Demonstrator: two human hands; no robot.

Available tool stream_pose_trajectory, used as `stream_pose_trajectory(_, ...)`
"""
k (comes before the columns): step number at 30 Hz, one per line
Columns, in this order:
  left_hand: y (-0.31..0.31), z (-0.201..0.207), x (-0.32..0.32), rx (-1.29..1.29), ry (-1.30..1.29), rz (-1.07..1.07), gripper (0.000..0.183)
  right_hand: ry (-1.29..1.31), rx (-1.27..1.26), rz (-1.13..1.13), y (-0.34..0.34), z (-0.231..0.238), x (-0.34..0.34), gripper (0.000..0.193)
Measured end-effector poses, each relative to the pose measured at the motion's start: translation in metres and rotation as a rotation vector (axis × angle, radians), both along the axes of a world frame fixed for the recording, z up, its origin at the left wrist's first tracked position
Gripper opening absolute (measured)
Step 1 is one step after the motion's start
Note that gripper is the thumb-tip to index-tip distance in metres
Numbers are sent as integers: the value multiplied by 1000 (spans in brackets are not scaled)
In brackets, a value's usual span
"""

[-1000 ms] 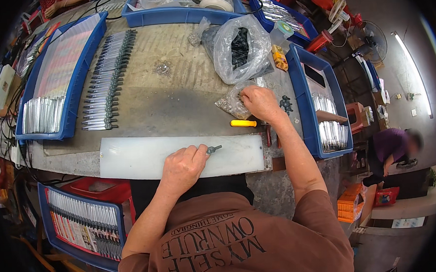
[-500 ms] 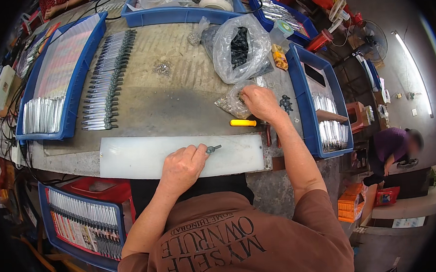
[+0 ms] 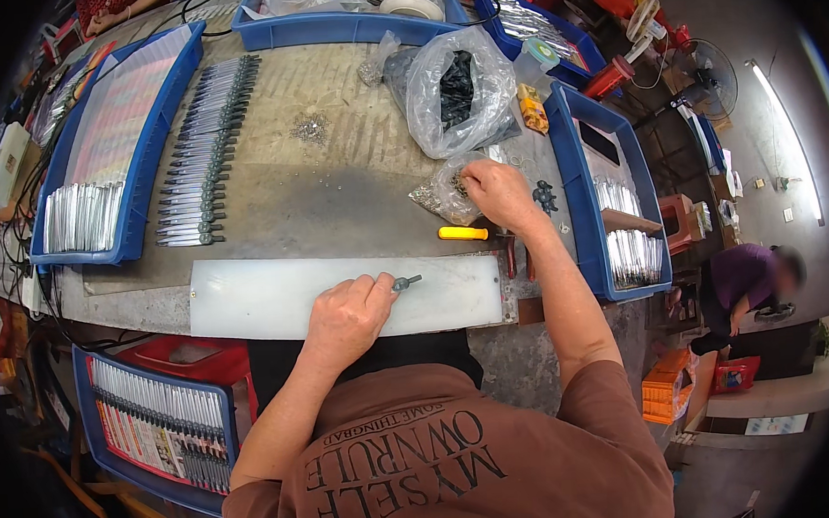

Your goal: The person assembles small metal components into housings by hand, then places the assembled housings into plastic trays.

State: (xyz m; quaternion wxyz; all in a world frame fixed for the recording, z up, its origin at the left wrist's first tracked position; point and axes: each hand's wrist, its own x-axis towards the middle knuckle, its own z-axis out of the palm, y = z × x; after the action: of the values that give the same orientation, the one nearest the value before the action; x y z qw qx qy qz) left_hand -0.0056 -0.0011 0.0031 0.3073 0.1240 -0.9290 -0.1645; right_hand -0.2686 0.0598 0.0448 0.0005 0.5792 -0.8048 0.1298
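My left hand [image 3: 350, 311] rests on a white board [image 3: 248, 296], fingers closed round a grey pen part [image 3: 406, 283]. Its narrow tip sticks out past the thumb and index finger; whatever else of it there is lies hidden in the palm. My right hand [image 3: 505, 196] is at the mouth of a small clear plastic bag [image 3: 441, 190] of tiny metal pieces. Its fingers are pinched together, and what is between them cannot be made out. Just below that bag lies a yellow-handled tool [image 3: 463, 233]. Dark small parts [image 3: 543, 197] sit right of my right hand.
A row of pens [image 3: 194, 167] lies at left beside a blue tray [image 3: 131, 213] of pens. Farther back stands a large clear bag [image 3: 458, 97] of black parts. Another blue tray [image 3: 569, 157] is at right. Scattered metal bits [image 3: 309, 128] lie mid-table. A person [image 3: 744, 284] bends far right.
My right hand has shifted slightly to the right at the small bag, fingers still pinched. The left hand and its pen part stay in place.
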Motion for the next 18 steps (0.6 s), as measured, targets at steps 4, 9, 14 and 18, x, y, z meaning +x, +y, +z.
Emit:
stream_pose_trajectory(4,0,0,1,1,-7,4,18,-35,-14,22,1,4,0,16)
stream_pose_trajectory(9,0,-2,0,-2,7,-2,18,-43,-34,27,2,2,-2,16)
stream_pose_trajectory(14,0,-2,1,11,2,-6,18,-59,-45,17,2,2,-2,15)
stream_pose_trajectory(18,0,-1,1,11,-6,-2,18,-49,-50,50,3,-3,-5,14)
